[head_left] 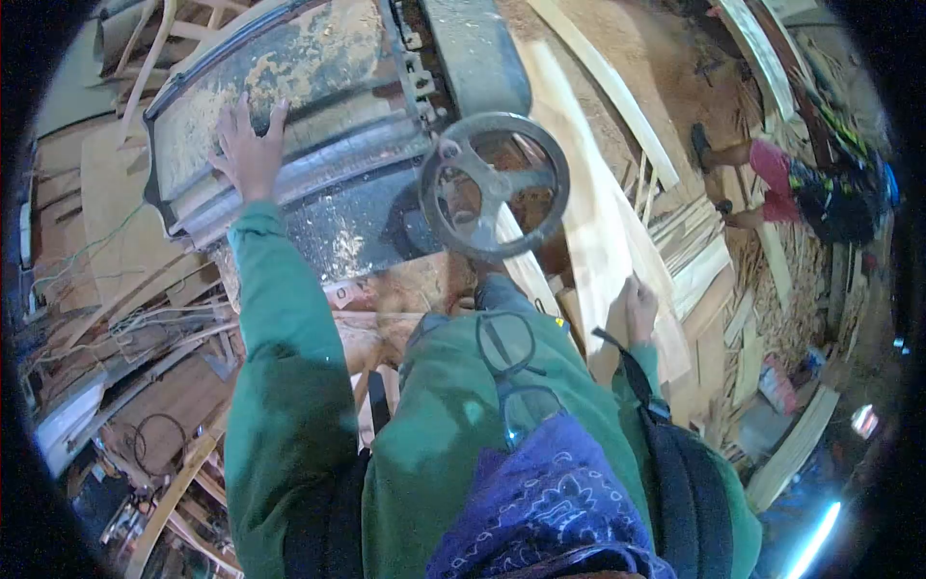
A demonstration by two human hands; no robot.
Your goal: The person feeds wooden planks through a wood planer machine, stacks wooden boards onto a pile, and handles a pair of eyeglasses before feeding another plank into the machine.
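Observation:
My left hand (253,145) is spread over the sawdust-covered bed of a large woodworking machine (333,58), fingers apart and nothing in them. Under its wrist runs a long metal roller-like bar (318,172). A grey spoked handwheel (495,183) sits on the machine's near right side, touched by neither hand. My right hand (640,309) is low at my right side, beside a long pale board (593,203). Its fingers look curled, and whether they grip a board edge is hidden.
Stacked wood strips (690,251) lie to the right, with wood shavings around them. Another person (772,183) in red shorts stands at the far right. Scrap wood and cables (106,241) clutter the left. Glasses (511,362) hang at my chest over the green top.

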